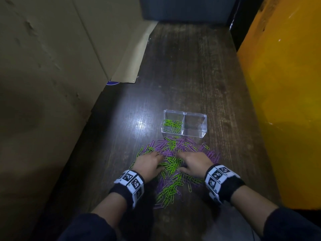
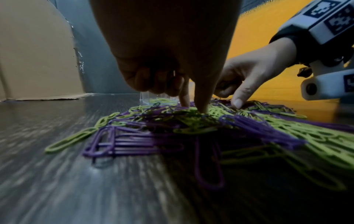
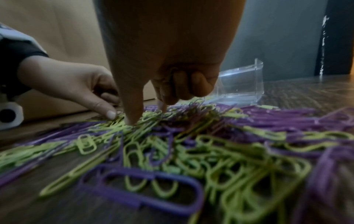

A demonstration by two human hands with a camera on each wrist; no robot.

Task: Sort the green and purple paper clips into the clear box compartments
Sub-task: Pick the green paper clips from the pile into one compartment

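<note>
Both forearms reach forward from dark sleeves, each wrist wrapped in a black band carrying white blocks printed with black square markers. The left hand (image 1: pixel 149 165) is palm down, its thumb and index finger pointing downward with the tips set close together while the other fingers curl under the palm. The right hand (image 1: pixel 194 164), just to its right, mirrors that pose, thumb and index fingertips lowered and remaining fingers tucked in.

Green clips (image 1: pixel 172 125) in clear box's (image 1: pixel 203 117) left compartment; mixed pile (image 1: pixel 171 164) beside.
</note>
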